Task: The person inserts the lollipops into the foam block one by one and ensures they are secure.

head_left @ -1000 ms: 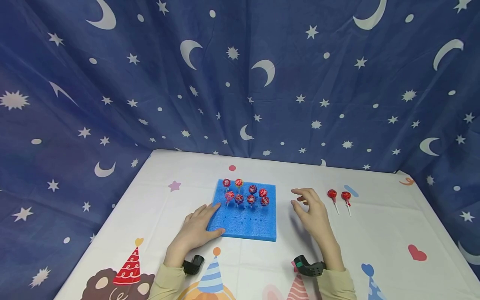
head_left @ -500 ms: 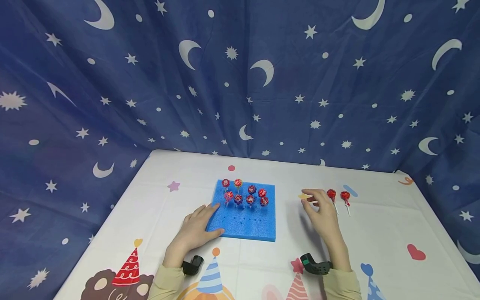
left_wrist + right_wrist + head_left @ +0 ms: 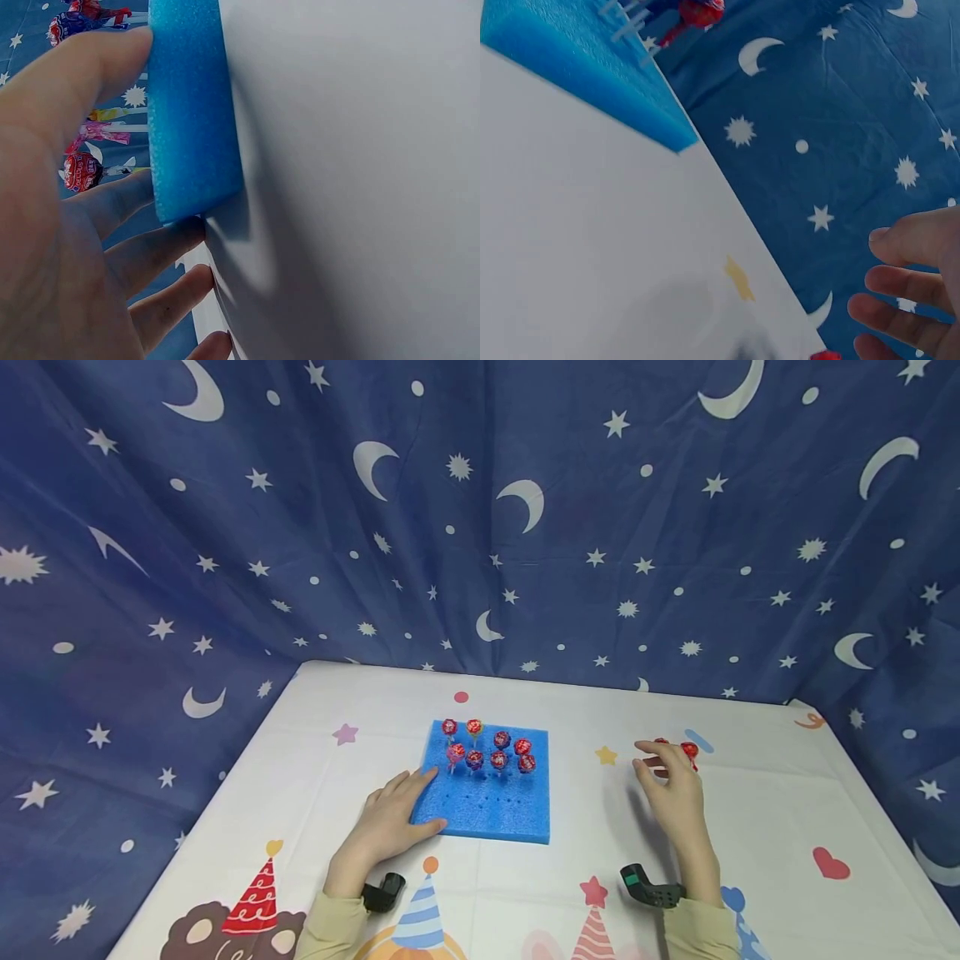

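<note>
Two loose lollipops [image 3: 688, 749] are seen at right of the head view, on the white-covered counter [image 3: 765, 793], one mostly hidden by the right hand [image 3: 675, 789]; the fingers of this hand are loosely bent, and nothing is seen held. Near the middle of the frame, eight lollipops [image 3: 498, 760] are stood by their sticks in the upper part of a blue foam block [image 3: 487, 822]; its left edge is touched by the spread, relaxed fingers and thumb of the left hand [image 3: 393, 814]. The lollipops are judged light, with hard, perhaps brittle heads and slick wrappers; they are probably best pinched at the stick just below the head. The foam is judged light and soft, easily shifted, and best steadied at its edge. Lettering is glimpsed on a red wrapper [image 3: 82, 171] at left of the left wrist view; it cannot be read reliably.
</note>
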Demonstrator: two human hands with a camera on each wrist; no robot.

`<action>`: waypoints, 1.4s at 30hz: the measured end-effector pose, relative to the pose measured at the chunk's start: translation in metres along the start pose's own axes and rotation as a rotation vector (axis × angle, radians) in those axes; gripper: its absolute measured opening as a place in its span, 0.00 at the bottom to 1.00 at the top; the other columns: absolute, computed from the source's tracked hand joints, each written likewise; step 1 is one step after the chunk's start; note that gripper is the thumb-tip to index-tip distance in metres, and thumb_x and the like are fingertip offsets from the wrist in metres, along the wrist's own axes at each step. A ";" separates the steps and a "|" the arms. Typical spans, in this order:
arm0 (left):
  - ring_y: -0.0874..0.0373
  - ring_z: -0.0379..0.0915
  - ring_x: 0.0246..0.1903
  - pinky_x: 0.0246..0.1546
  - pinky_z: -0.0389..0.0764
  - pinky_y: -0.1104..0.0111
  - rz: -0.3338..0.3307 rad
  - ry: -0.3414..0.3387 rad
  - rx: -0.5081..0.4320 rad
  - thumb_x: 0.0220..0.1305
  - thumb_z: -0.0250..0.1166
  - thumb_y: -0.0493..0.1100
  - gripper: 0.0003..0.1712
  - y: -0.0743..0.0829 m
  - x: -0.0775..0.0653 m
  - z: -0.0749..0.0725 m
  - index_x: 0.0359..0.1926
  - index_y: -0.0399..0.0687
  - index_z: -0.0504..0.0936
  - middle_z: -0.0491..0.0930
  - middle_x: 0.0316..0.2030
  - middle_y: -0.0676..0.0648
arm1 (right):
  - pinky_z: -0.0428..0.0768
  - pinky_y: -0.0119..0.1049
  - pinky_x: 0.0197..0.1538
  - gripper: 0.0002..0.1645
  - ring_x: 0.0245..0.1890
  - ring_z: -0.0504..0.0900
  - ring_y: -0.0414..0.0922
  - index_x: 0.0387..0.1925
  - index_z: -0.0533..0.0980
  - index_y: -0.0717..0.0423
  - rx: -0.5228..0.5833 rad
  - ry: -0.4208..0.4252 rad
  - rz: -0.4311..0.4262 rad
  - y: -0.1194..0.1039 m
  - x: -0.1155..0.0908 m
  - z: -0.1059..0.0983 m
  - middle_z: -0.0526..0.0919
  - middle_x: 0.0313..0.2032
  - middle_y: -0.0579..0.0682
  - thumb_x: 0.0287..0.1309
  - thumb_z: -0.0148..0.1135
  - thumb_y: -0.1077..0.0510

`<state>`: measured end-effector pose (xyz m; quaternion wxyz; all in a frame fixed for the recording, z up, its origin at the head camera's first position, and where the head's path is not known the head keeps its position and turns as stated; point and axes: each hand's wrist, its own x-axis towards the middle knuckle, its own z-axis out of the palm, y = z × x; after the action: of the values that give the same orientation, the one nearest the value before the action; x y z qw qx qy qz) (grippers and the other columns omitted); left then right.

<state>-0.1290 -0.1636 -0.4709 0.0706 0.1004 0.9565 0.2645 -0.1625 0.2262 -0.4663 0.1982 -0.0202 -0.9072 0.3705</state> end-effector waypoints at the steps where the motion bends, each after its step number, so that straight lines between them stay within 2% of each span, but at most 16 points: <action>1: 0.38 0.51 0.72 0.65 0.54 0.37 -0.003 -0.002 -0.001 0.57 0.67 0.58 0.45 0.000 0.000 0.000 0.72 0.53 0.61 0.62 0.71 0.40 | 0.76 0.31 0.45 0.17 0.43 0.81 0.52 0.51 0.78 0.57 -0.003 0.001 0.008 0.001 0.000 -0.001 0.79 0.49 0.56 0.59 0.61 0.63; 3: 0.37 0.52 0.71 0.65 0.54 0.37 0.001 0.001 -0.002 0.57 0.67 0.58 0.45 0.000 0.000 0.000 0.72 0.53 0.61 0.62 0.71 0.40 | 0.72 0.23 0.44 0.17 0.43 0.80 0.51 0.51 0.78 0.57 -0.004 0.004 0.028 0.005 0.000 -0.003 0.79 0.49 0.56 0.59 0.61 0.63; 5: 0.38 0.51 0.72 0.65 0.54 0.37 -0.002 -0.004 -0.003 0.57 0.67 0.59 0.45 0.000 0.000 0.000 0.72 0.53 0.61 0.62 0.71 0.40 | 0.70 0.19 0.43 0.17 0.43 0.80 0.50 0.52 0.78 0.58 -0.002 0.010 0.042 0.008 0.000 -0.005 0.80 0.49 0.56 0.59 0.61 0.64; 11: 0.38 0.51 0.72 0.65 0.54 0.37 0.001 -0.004 -0.003 0.57 0.66 0.59 0.45 0.000 0.000 -0.001 0.72 0.53 0.61 0.62 0.71 0.40 | 0.69 0.20 0.43 0.17 0.42 0.79 0.46 0.51 0.79 0.57 0.004 0.037 0.071 0.016 0.001 -0.010 0.80 0.48 0.55 0.59 0.61 0.64; 16: 0.38 0.52 0.71 0.65 0.54 0.37 0.000 -0.003 0.002 0.57 0.66 0.59 0.45 0.001 0.000 -0.001 0.72 0.53 0.61 0.62 0.71 0.40 | 0.71 0.23 0.44 0.17 0.43 0.79 0.49 0.51 0.79 0.58 -0.003 0.052 0.082 0.022 0.002 -0.011 0.79 0.49 0.55 0.59 0.61 0.65; 23: 0.38 0.51 0.72 0.66 0.53 0.37 -0.006 -0.006 -0.002 0.57 0.66 0.59 0.45 0.000 0.002 0.000 0.72 0.55 0.60 0.61 0.71 0.41 | 0.66 0.14 0.43 0.18 0.44 0.80 0.50 0.52 0.78 0.59 -0.014 0.069 0.122 0.032 0.003 -0.015 0.79 0.49 0.57 0.58 0.62 0.64; 25: 0.38 0.50 0.72 0.66 0.53 0.36 -0.006 -0.005 -0.004 0.57 0.66 0.59 0.45 0.000 0.002 0.000 0.72 0.55 0.60 0.60 0.72 0.41 | 0.69 0.18 0.45 0.18 0.46 0.80 0.52 0.52 0.78 0.59 -0.027 0.063 0.144 0.033 0.003 -0.016 0.79 0.50 0.58 0.59 0.61 0.64; 28: 0.38 0.50 0.72 0.66 0.53 0.36 -0.010 -0.006 -0.007 0.57 0.66 0.59 0.45 0.000 0.001 0.000 0.72 0.55 0.60 0.60 0.72 0.41 | 0.76 0.35 0.49 0.19 0.48 0.79 0.55 0.53 0.77 0.60 -0.062 0.051 0.159 0.034 0.003 -0.016 0.78 0.51 0.60 0.59 0.60 0.63; 30: 0.38 0.51 0.72 0.65 0.53 0.36 -0.004 -0.002 -0.006 0.57 0.67 0.59 0.45 0.000 0.000 0.000 0.72 0.54 0.61 0.61 0.71 0.40 | 0.76 0.48 0.50 0.19 0.48 0.78 0.57 0.53 0.77 0.61 -0.105 0.040 0.158 0.034 0.003 -0.016 0.77 0.51 0.61 0.59 0.59 0.63; 32: 0.38 0.51 0.72 0.65 0.53 0.36 -0.004 -0.002 -0.007 0.57 0.67 0.58 0.45 0.000 0.000 0.000 0.72 0.54 0.61 0.61 0.71 0.40 | 0.74 0.55 0.50 0.19 0.49 0.77 0.59 0.53 0.76 0.62 -0.147 0.031 0.147 0.036 0.004 -0.015 0.77 0.51 0.62 0.59 0.59 0.63; 36: 0.38 0.51 0.72 0.66 0.53 0.36 -0.004 -0.004 -0.008 0.57 0.66 0.59 0.44 0.000 0.001 0.000 0.72 0.54 0.61 0.61 0.71 0.40 | 0.74 0.57 0.48 0.20 0.48 0.77 0.60 0.53 0.76 0.62 -0.228 0.023 0.116 0.041 0.005 -0.013 0.78 0.49 0.64 0.58 0.60 0.63; 42: 0.38 0.52 0.72 0.65 0.54 0.36 0.002 0.001 -0.003 0.57 0.66 0.59 0.44 0.000 0.000 0.000 0.72 0.54 0.62 0.61 0.71 0.39 | 0.74 0.54 0.41 0.21 0.42 0.77 0.59 0.53 0.75 0.63 -0.305 -0.014 0.096 0.047 0.007 -0.010 0.79 0.44 0.64 0.56 0.61 0.62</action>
<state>-0.1294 -0.1636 -0.4715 0.0702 0.1010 0.9560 0.2662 -0.1706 0.2681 -0.4893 0.1686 -0.0910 -0.9522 0.2378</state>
